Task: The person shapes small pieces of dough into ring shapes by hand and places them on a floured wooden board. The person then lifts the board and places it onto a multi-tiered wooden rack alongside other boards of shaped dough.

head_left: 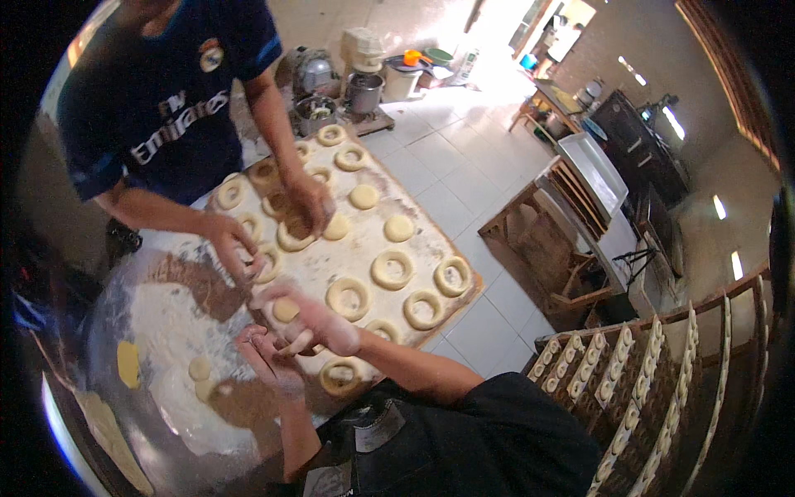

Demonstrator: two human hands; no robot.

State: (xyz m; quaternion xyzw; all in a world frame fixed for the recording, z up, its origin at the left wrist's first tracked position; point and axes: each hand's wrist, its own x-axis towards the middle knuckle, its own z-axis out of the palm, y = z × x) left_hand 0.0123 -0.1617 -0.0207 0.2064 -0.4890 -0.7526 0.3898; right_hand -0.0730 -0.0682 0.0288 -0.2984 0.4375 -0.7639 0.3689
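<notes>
My right hand (319, 323) curves over the board beside a small pale dough disc (286, 311), its fingers bent around something I cannot make out clearly. My left hand (269, 360) is just below and left, fingers curled close against the right, their contents hidden. The floured wooden board (431, 224) carries several dough rings (393, 269) and solid discs (399, 229). A person in a dark shirt (166, 124) stands opposite, one hand (315, 203) over a ring, the other (236, 248) at the board's left edge.
A floured metal table (166, 422) lies left, with a yellow scraper (128, 364) and small discs (200, 369). A rack of ringed dough (629, 389) stands lower right. A bench with a metal tray (592, 174) is at right; mixers (364, 87) and pots stand behind the board.
</notes>
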